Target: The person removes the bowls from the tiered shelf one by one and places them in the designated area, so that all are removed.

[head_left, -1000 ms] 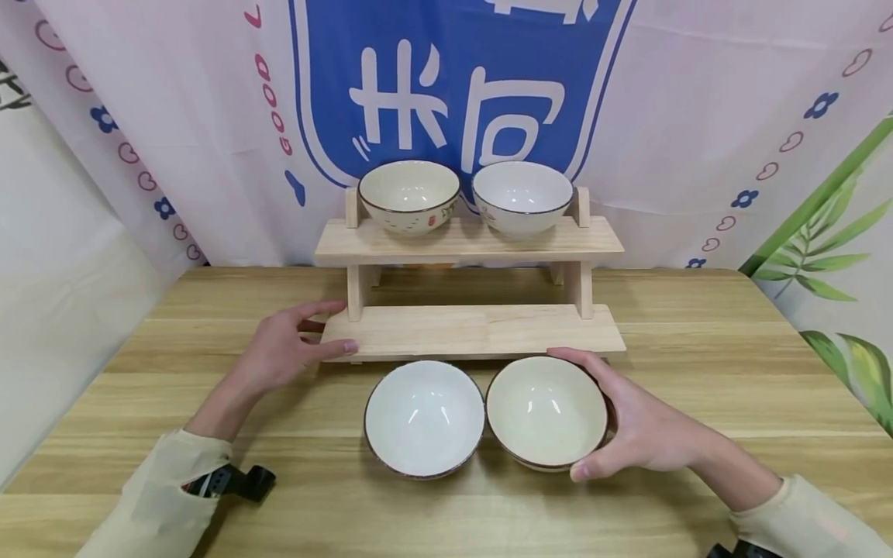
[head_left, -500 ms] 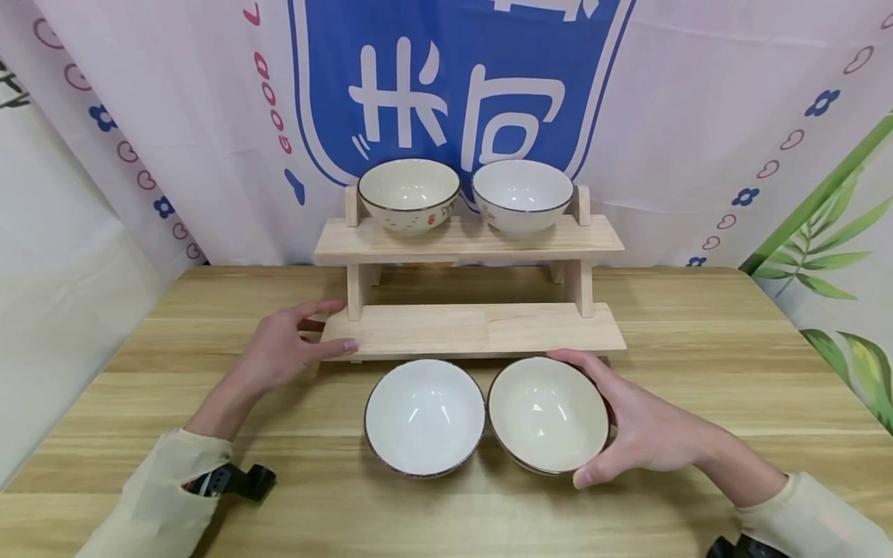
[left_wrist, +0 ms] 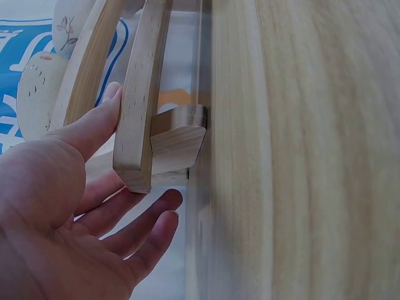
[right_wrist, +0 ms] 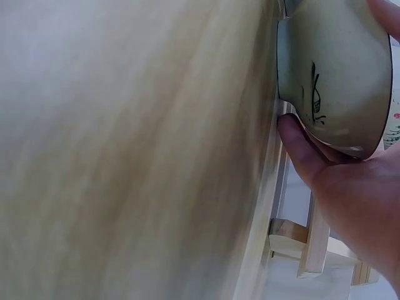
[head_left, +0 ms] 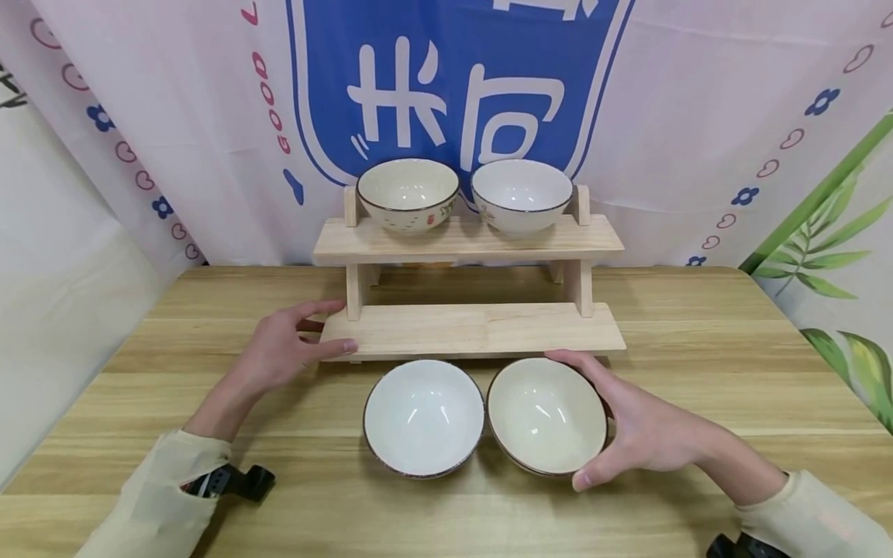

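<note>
My right hand [head_left: 645,426] holds a cream bowl [head_left: 547,415] with a dark rim by its right side, thumb at the front and a finger at the back. Black painted marks show on this bowl [right_wrist: 337,81] in the right wrist view, where fingers reach under its side. Just left of it a white bowl [head_left: 424,418] sits on the table. My left hand [head_left: 286,349] grips the left end of a two-tier wooden shelf's lower board [head_left: 474,329]. In the left wrist view the thumb lies on top of that board [left_wrist: 134,125], with fingers below.
On the upper board [head_left: 467,244] stand a patterned cream bowl [head_left: 408,198] and a white bowl [head_left: 522,198], side by side. Behind the wooden table [head_left: 698,356] hangs a printed curtain [head_left: 670,139], close to the shelf's back.
The cream bowl in my right hand has tipped slightly and its front rim sits a little nearer to me. My left hand stays on the shelf board.
</note>
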The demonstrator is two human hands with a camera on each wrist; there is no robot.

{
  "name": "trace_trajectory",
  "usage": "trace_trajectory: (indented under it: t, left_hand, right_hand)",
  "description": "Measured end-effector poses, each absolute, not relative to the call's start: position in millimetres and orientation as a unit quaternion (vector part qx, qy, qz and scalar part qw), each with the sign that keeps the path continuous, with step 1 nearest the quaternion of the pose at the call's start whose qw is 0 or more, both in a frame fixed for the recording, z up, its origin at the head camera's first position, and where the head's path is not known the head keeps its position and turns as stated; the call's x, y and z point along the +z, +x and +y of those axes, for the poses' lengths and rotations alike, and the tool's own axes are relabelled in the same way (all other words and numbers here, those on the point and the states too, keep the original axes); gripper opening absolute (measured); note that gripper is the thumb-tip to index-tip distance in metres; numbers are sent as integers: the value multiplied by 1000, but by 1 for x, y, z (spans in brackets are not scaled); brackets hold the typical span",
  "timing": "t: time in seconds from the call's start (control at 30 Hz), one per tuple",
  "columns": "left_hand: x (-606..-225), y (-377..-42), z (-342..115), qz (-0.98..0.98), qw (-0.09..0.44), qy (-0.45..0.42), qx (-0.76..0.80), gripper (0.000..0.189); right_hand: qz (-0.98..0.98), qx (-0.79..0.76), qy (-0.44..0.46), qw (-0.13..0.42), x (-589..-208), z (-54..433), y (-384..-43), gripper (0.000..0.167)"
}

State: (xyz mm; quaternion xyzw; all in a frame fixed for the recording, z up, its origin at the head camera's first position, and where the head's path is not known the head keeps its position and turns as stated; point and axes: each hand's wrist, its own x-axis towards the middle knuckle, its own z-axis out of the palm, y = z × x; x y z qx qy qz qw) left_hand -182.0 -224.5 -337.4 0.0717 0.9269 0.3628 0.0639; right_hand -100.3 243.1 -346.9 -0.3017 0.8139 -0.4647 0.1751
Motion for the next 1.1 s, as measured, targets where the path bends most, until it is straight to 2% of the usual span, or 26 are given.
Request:
trace_trajectory:
  t: [0.23, 0.37, 0.5, 0.87, 1.1]
  left_hand:
    - [-337, -181, -226, 926, 64, 72, 364, 84]
    - [-337, -180, -226, 925, 65, 72, 367, 84]
    - [-337, -180, -225, 925, 64, 73, 368, 84]
    - [-336, -180, -223, 925, 59, 75, 367, 82]
    - [-337, -180, -222, 926, 59, 73, 365, 82]
  right_hand:
    - [804, -472, -310, 186, -346, 243, -101, 124]
    - [819, -450, -313, 168, -344, 245, -101, 123]
    - [838, -426, -315, 134, -336, 246, -104, 119]
    - [815, -493, -302, 40, -304, 242, -122, 92]
    - [804, -528, -273, -11, -290, 239, -134, 91]
